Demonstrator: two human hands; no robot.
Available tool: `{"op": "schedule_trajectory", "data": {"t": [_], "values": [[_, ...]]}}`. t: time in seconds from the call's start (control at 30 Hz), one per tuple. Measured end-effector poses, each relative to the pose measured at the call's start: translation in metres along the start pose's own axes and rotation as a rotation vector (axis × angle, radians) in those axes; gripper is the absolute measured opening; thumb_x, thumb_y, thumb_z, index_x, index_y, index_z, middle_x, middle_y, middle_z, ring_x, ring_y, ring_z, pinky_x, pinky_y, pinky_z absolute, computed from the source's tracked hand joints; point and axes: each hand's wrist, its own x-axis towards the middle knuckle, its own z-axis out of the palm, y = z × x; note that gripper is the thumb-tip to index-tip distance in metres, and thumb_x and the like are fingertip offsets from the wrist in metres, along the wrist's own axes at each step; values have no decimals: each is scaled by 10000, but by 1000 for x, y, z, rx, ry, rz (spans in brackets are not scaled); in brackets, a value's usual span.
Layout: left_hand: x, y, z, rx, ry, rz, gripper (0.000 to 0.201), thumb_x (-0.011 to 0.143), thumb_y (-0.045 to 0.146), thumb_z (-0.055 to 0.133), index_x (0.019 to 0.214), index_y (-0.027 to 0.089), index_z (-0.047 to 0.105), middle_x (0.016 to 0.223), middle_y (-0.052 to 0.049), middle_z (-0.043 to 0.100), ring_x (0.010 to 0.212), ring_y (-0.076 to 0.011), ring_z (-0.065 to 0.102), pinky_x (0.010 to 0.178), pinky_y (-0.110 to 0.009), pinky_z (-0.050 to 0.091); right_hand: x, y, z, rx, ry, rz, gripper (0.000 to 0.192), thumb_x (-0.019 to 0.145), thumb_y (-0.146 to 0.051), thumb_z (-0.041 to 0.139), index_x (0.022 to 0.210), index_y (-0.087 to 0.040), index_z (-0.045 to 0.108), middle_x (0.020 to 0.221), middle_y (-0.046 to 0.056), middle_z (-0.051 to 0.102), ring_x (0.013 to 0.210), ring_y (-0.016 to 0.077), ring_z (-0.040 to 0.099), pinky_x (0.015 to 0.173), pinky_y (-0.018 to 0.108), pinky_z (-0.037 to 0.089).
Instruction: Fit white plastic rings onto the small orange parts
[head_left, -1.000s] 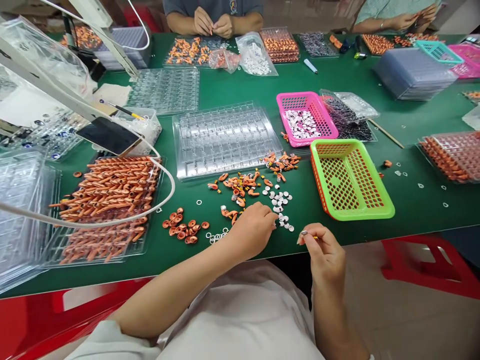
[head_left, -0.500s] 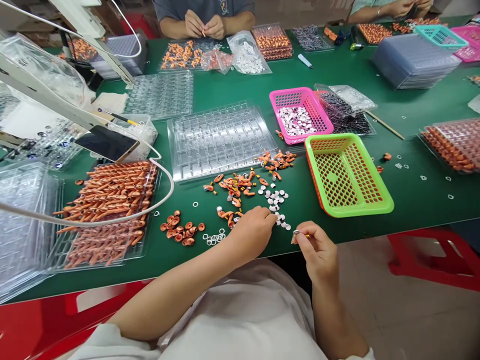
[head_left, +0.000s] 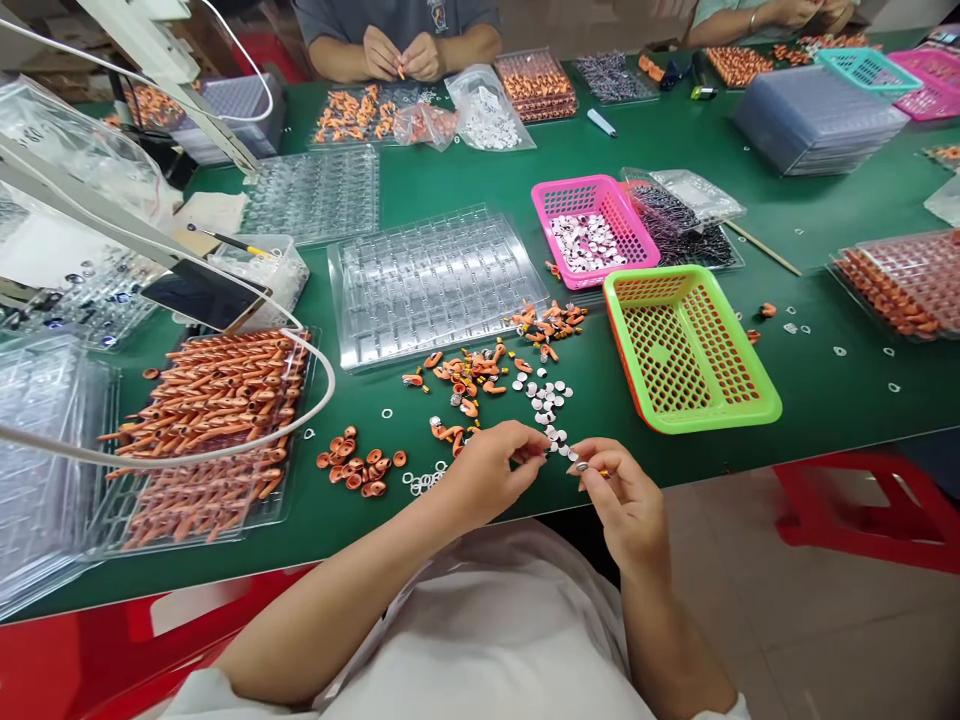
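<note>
My left hand (head_left: 495,465) hovers at the near edge of the green table, fingertips pinched beside a scatter of small white discs (head_left: 547,400); what it pinches is too small to tell. My right hand (head_left: 619,490) sits just right of it, fingers closed on a small piece with a silver tip and a yellow end (head_left: 589,467). The two hands almost touch. Loose orange parts (head_left: 469,375) lie just beyond, with orange caps (head_left: 360,468) and white rings (head_left: 421,482) to the left.
A clear blister tray (head_left: 435,285) lies ahead. A tray of orange parts (head_left: 214,420) is at left under a white cable. A green basket (head_left: 686,350) and a pink basket (head_left: 592,230) stand at right. Other people work across the table.
My left hand lifted off the white discs and drew back toward my right hand. My right hand moved left, so the hands now meet. The view shifted slightly.
</note>
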Motion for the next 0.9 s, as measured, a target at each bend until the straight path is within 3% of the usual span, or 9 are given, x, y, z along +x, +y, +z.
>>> {"op": "schedule_trajectory", "data": {"t": [0.13,0.23,0.3,0.47,0.6,0.73,0.9], "values": [[-10,4,-6,-407,-23,-155,122,837,225,662,935,172,711,873,-38,739,805,-158,679,749,-272,544,2,-5,12,64,-91,-18,128,938,-212,550,815,-210,586,1069,67,631,1001,198,603,865,340,502],[-18,1,-6,-624,67,-205,160,800,267,716,919,161,703,868,-43,734,793,-156,682,744,-268,547,0,-8,23,112,-139,-54,107,945,-216,539,846,-217,579,1030,63,635,942,190,619,805,317,523],[-23,-3,-5,-671,156,-225,188,771,286,745,896,153,699,841,-48,726,773,-161,677,731,-274,545,-2,-8,30,88,-154,-78,122,959,-227,520,849,-217,570,1021,67,637,918,186,629,790,303,531],[-30,-13,-7,-708,234,-203,227,758,336,758,870,146,705,820,-60,712,771,-177,664,734,-285,531,1,1,47,-71,-145,-217,158,956,-270,529,819,-204,569,988,89,663,904,192,659,781,267,552],[-34,-22,-10,-647,307,-160,209,777,340,738,839,140,733,820,-63,682,768,-173,635,711,-265,505,5,10,62,-171,-36,-410,165,954,-272,512,812,-212,570,942,80,680,812,168,673,722,234,556],[-36,-28,-13,-755,281,-194,234,747,348,774,847,139,741,790,-49,680,728,-160,616,685,-263,493,5,14,70,-343,44,-607,127,921,-187,507,820,-218,576,963,76,709,755,158,701,675,228,564],[-37,-34,-14,-991,229,-217,287,684,336,831,855,125,739,753,-39,709,673,-138,625,685,-265,499,12,15,73,-491,30,-818,131,867,-107,517,819,-214,577,954,77,745,780,171,734,700,237,593]]}}
